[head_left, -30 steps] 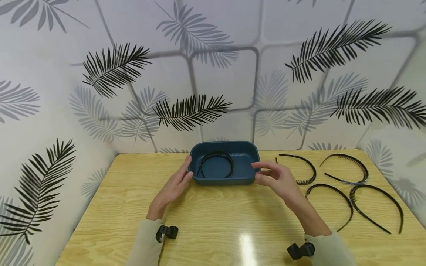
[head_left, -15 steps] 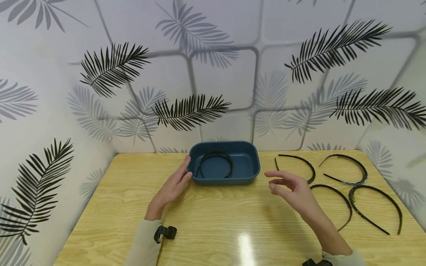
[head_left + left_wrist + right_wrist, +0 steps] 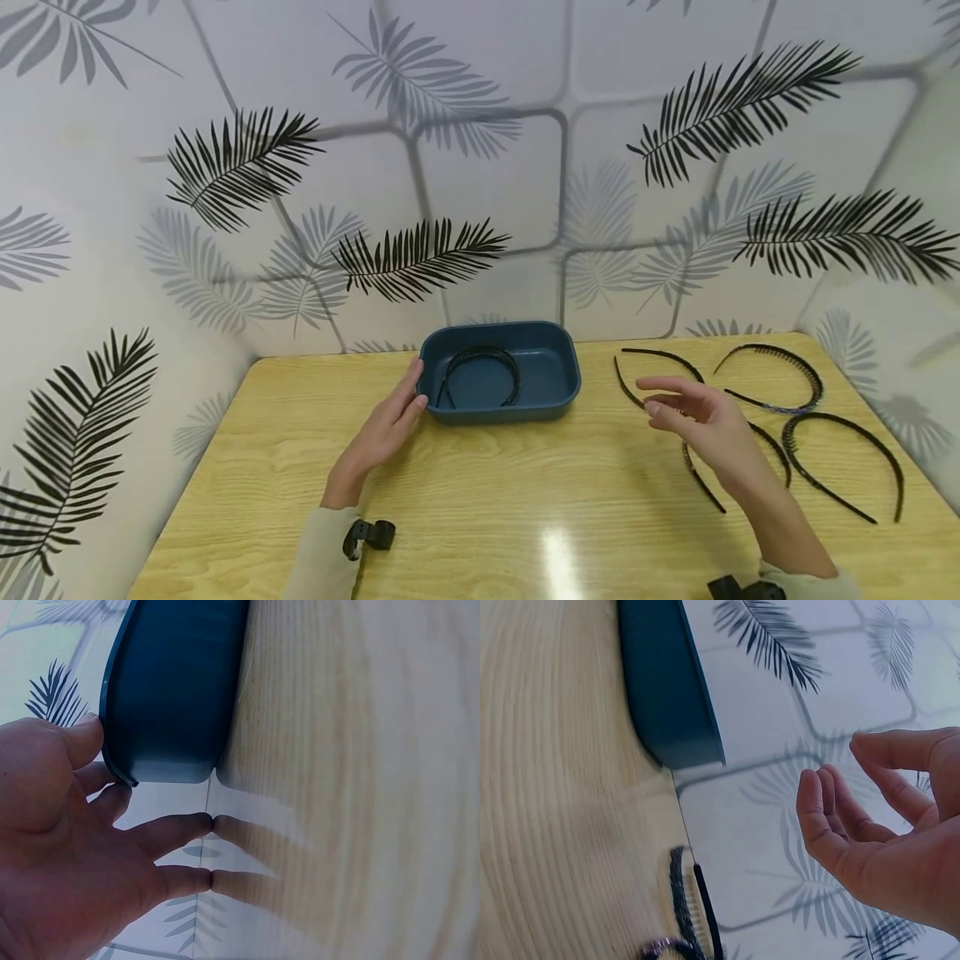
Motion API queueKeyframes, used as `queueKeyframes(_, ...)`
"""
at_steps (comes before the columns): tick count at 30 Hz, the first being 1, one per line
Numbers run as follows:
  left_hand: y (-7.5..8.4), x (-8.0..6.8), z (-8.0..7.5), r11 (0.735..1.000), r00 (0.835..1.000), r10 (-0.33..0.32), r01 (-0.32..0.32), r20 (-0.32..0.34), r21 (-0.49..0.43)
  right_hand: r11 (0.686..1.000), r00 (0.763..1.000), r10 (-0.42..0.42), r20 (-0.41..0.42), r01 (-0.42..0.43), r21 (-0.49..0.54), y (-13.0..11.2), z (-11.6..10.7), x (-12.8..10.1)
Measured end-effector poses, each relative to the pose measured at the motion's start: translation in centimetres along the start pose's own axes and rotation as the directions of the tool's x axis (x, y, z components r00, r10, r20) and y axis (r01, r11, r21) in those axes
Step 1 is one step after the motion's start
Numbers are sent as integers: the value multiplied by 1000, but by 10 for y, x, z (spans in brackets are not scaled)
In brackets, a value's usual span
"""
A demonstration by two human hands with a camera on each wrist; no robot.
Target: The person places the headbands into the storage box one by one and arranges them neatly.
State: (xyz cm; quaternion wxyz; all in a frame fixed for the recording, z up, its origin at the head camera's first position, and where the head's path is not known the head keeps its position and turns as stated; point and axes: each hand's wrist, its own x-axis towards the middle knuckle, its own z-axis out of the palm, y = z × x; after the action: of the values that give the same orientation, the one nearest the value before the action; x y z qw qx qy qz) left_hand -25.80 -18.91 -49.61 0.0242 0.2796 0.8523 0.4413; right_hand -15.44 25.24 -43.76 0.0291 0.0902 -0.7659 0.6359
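Observation:
A dark blue oblong box (image 3: 498, 414) stands at the back of the table, with a black toothed headband (image 3: 517, 377) inside its left part. My left hand (image 3: 384, 429) touches the box's left end, fingers extended; the left wrist view has the thumb at the rim and two fingertips down on the tabletop. To the right of the box my right hand (image 3: 708, 429) hovers with bent fingers and nothing between them. Beneath and beyond it lie black headbands, one near the back (image 3: 667, 354), another (image 3: 705, 492) partly hidden by the hand.
Two more headbands lie farther right, one at the back (image 3: 806, 367) and one nearer the front (image 3: 888, 454). The wooden table (image 3: 480, 508) meets a leaf-patterned wall (image 3: 495, 183) right behind the box.
My right hand has moved away from the box's right end, rightward over the headbands on the table. My left hand stays at the box's left end.

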Motion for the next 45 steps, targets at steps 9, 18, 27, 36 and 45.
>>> queueKeyframes(9, 3, 2, -1, 1000, 1000, 10, -9, -13, 13, 998, 998, 7, -64, -3, 55, 10, -35, -4)
queueKeyframes(18, 1, 0, 0, 1000, 1000, -1, 1, -10, 2, 996, 978, -34, -204, 51, 77, 28, -69, -11)
queueKeyframes(27, 3, 0, 1, 1000, 1000, 6, -6, -7, 8, 994, 947, 23, -320, 12, 107, 34, -106, -26)
queueKeyframes(36, 3, -1, 1, 1000, 1000, -10, 11, -10, 14, 998, 904, -7, -427, 34, 57, 43, -127, -34)
queueKeyframes(45, 4, -2, 1, 999, 1000, -31, 31, -4, 6, 999, 836, -10, -548, 31, 28, 59, -150, -46)
